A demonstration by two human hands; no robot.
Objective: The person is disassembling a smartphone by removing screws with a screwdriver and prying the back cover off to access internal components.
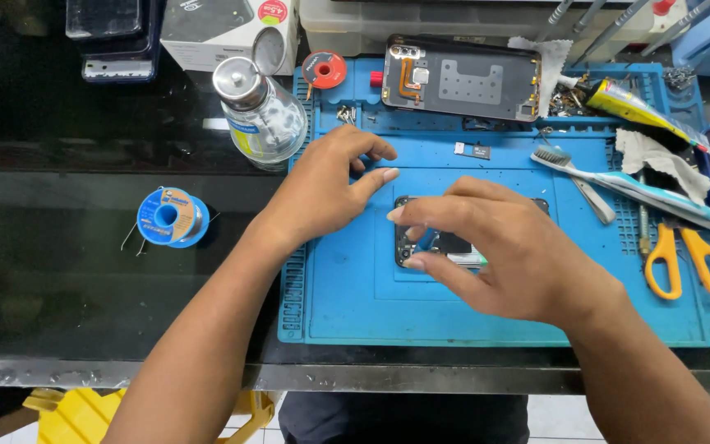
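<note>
The work in hand looks like fine picking at an opened smartphone that lies flat near the middle of the blue silicone repair mat — most of it is hidden under the right hand. That hand arches over the phone with thumb and forefinger drawn close at the phone's 9 o'clock edge; whether they pinch a small part I cannot tell. The left hand rests loosely spread on the mat at the phone's 10 o'clock, fingertips pressing down, holding nothing.

The next move, by my reading, calls for a light, steady touch, since the exposed innards are small and brittle.

At 12 o'clock lies the phone's dark back cover, smooth, with an orange flex strip. At 3 o'clock — a bristled toothbrush and yellow-handled scissors. At 10 o'clock stands a clear glass dispenser bottle with a metal cap; at 9 o'clock, a blue solder spool on the glossy black bench.
</note>
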